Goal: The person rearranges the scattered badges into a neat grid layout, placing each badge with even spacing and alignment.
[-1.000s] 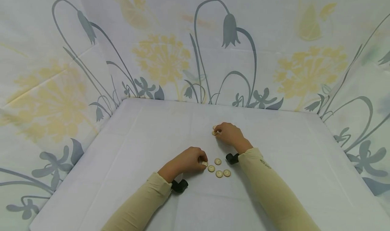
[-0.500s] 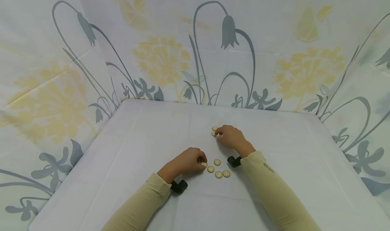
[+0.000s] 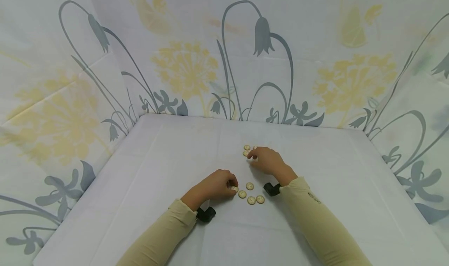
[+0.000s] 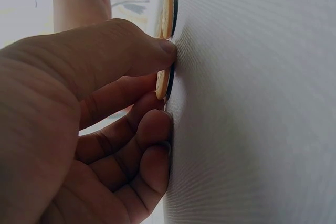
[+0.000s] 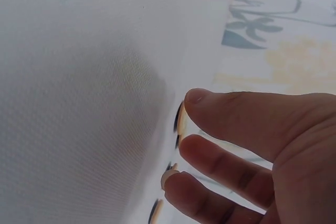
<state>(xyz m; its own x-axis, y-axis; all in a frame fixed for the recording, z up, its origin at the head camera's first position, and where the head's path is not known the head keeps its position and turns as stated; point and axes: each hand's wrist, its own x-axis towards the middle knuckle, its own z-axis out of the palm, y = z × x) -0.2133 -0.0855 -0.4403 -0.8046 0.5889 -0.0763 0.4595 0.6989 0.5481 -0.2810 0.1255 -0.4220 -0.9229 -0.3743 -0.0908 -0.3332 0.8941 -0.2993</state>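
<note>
Left hand [image 3: 216, 184]: thumb and fingers pinch button [image 3: 234, 188] | right hand [image 3: 267, 160]: empty, fingers parted, three buttons [image 3: 247, 147] close by | four buttons [image 3: 250, 186] on surface [image 3: 165, 160], right of left hand

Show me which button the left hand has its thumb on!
It's the leftmost button in the head view. The left hand partly covers it; the other four near buttons lie fully uncovered there.

Right hand [image 3: 268, 160] beyond left hand [image 3: 218, 184]
</note>
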